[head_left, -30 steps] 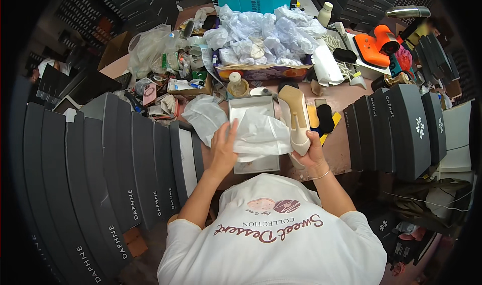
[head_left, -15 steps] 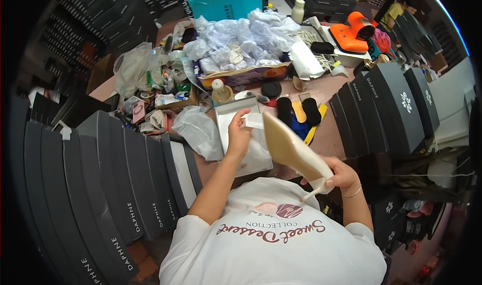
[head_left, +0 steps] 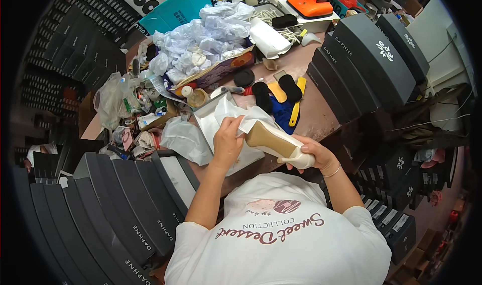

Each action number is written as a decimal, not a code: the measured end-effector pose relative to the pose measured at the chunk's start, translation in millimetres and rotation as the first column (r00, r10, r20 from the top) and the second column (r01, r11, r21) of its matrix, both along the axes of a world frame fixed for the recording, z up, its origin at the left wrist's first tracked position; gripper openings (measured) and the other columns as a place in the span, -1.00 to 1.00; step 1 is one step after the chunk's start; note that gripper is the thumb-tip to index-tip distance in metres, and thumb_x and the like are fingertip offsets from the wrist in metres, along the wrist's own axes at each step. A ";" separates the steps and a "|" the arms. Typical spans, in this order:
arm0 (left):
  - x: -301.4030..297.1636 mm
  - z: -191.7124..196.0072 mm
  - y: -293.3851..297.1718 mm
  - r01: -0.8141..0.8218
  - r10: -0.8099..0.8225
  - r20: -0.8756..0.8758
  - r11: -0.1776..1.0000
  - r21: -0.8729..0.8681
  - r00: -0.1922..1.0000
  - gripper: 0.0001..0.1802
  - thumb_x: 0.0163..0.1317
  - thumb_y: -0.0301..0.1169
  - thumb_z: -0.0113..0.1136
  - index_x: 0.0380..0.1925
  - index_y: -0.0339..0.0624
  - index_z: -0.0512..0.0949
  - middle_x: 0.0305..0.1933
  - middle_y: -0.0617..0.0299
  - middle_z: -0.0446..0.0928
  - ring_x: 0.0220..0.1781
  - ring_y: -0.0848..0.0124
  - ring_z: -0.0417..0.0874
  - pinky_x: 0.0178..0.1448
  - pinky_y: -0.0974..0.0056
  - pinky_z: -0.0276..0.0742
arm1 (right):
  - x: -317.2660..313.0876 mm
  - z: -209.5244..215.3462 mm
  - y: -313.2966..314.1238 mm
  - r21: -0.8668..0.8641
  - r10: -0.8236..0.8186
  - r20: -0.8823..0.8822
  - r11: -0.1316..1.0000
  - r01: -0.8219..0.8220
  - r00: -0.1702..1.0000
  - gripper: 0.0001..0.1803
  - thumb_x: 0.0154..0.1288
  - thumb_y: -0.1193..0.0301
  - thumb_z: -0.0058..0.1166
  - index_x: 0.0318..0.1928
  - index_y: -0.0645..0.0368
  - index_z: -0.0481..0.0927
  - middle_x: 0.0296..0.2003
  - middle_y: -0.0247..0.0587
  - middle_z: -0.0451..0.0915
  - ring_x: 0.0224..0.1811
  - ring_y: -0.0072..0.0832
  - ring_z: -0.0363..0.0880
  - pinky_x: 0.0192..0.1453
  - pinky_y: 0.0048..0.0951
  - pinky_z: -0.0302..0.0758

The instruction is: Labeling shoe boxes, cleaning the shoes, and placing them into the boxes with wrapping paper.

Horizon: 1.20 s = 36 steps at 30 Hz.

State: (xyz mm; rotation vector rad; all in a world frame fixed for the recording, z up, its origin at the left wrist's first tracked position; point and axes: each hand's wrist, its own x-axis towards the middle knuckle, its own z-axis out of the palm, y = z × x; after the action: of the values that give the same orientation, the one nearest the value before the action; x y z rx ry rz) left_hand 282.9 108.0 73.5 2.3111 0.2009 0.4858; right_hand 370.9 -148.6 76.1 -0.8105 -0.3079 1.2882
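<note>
A cream high-heeled shoe (head_left: 273,140) is in my right hand (head_left: 317,153), which is closed round its heel end. Its tan sole faces up and its toe points away to the left. My left hand (head_left: 228,140) pinches white tissue paper (head_left: 229,110) at the toe, and part of the paper lies over the toe. Beneath my left hand is an open, light-grey shoebox (head_left: 205,118), partly hidden by the paper and my arm. A second crumpled white sheet (head_left: 187,139) lies left of the box.
Dark shoeboxes stand in rows at left (head_left: 120,199) and right (head_left: 351,69). Beyond the work lies a bin of crumpled paper (head_left: 201,39). Black pads (head_left: 290,88), a yellow-handled tool (head_left: 297,104), a bottle (head_left: 196,96) and an orange device (head_left: 310,5) are on the table.
The shoe has tilted flatter, with its toe now at the tissue paper. My left hand has closed on the paper and brought it up to the toe. The view has turned rightward.
</note>
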 end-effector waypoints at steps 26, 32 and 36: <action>-31.0 3.4 -84.2 0.866 -0.867 -0.055 0.497 -0.052 0.495 -0.43 -0.24 -0.67 0.16 -0.06 -0.28 0.60 -0.52 0.20 0.39 -0.56 0.28 0.40 -0.48 0.29 0.31 | -87.7 -60.4 85.3 -0.054 -0.811 -0.251 0.556 0.829 0.528 -0.62 0.26 0.35 0.03 0.05 0.21 0.41 0.09 -0.11 0.42 0.13 -0.35 0.40 0.23 -0.36 0.36; -33.2 -17.2 -36.1 0.605 -0.741 -0.178 0.642 -0.470 0.647 -0.38 0.11 -0.36 0.31 0.19 -0.24 0.39 -0.06 0.12 0.54 -0.11 0.32 0.55 -0.06 0.24 0.49 | -92.7 -66.9 85.6 0.020 -0.872 0.154 0.472 0.881 0.464 -0.60 0.24 0.36 0.04 0.06 0.24 0.41 0.09 -0.09 0.42 0.14 -0.32 0.39 0.24 -0.35 0.34; -14.7 -24.5 -56.4 -0.387 -0.253 -0.401 0.103 -0.916 0.880 -0.32 0.16 -0.20 0.28 0.23 -0.22 0.30 0.18 0.11 0.44 0.17 0.26 0.47 0.25 0.15 0.39 | -90.9 -71.3 84.1 0.089 -0.865 0.365 0.401 0.912 0.345 -0.59 0.22 0.37 0.05 0.06 0.25 0.41 0.09 -0.07 0.42 0.14 -0.29 0.38 0.25 -0.35 0.33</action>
State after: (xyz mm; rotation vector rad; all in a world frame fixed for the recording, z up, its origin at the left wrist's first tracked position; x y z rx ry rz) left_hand 268.1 51.6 49.0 0.8996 0.6667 -0.2489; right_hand 280.0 -64.5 4.9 -1.1066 -0.0110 0.0655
